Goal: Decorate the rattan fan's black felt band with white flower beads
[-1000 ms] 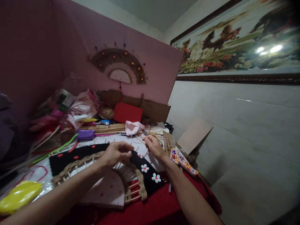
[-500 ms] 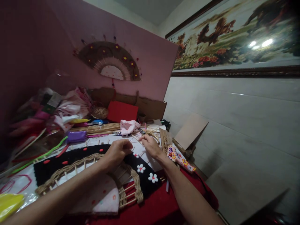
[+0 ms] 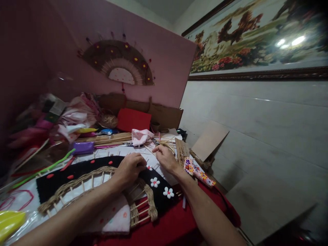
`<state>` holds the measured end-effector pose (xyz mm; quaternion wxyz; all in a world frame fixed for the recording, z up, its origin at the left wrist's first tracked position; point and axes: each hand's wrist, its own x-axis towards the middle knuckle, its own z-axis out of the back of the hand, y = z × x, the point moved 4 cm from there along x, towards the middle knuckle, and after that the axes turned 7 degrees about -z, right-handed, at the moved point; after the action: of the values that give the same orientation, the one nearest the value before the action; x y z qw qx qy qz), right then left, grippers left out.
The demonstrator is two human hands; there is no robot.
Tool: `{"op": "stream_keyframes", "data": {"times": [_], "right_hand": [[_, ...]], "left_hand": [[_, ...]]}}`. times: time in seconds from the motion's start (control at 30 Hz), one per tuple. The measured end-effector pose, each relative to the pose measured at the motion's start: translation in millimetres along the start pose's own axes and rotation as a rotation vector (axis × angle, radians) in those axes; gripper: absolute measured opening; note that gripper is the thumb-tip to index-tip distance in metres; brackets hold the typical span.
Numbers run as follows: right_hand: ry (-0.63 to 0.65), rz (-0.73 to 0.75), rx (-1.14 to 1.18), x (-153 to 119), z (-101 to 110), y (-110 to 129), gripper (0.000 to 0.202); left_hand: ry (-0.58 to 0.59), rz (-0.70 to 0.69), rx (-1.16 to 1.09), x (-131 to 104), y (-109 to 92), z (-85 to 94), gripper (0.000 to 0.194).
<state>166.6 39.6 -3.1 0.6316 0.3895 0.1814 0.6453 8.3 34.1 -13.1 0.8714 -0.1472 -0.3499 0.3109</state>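
A fan-shaped piece [image 3: 97, 167] of black cloth, sticks and braided twine lies on the table, with white clay flowers [image 3: 155, 182] on its right part and red dots on its left. My left hand [image 3: 130, 169] rests over the upper middle of the black cloth, fingers bent together beside a small flower; whatever is between the fingertips is hidden. Just beyond the fan's upper edge is my right hand [image 3: 165, 158], its fingers curled near thin sticks, and I cannot make out anything in it.
A purple packet [image 3: 83, 148], bundled sticks [image 3: 112, 139] and a pink cloth [image 3: 140, 136] lie behind the fan. A flower-patterned glue gun [image 3: 198, 172] is at the right. A yellow packet [image 3: 10, 223] sits front left. Another fan [image 3: 120, 61] hangs on the wall.
My left hand has shifted slightly right and turned over the black cloth, its fingers lower near the small flower. My right hand has barely moved. The camera view has tilted slightly.
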Motion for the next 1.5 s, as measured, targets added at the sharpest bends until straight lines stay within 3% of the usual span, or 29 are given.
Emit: {"op": "stream_keyframes", "data": {"times": [0.4, 0.67, 0.97, 1.2, 1.5], "right_hand": [[-0.037, 0.033, -0.030, 0.1, -0.8, 1.5, 0.026], [-0.066, 0.043, -0.033, 0.5, 0.3, 0.6, 0.026], [-0.092, 0.078, -0.010, -0.2, 1.8, 1.7, 0.025], [-0.101, 0.068, -0.017, -0.5, 1.7, 1.6, 0.025], [-0.093, 0.072, -0.016, -0.6, 1.9, 2.4, 0.025]], "left_hand": [[0.078, -0.035, 0.183, 4.5, 2.1, -6.7, 0.007], [0.103, -0.044, 0.133, 3.1, 3.5, -6.7, 0.011], [0.006, 0.056, 0.101, 1.1, 2.3, -6.4, 0.011], [0.070, -0.051, 0.133, 5.3, 1.5, -8.1, 0.011], [0.083, -0.055, 0.129, 3.6, 3.0, -6.8, 0.015]]}}
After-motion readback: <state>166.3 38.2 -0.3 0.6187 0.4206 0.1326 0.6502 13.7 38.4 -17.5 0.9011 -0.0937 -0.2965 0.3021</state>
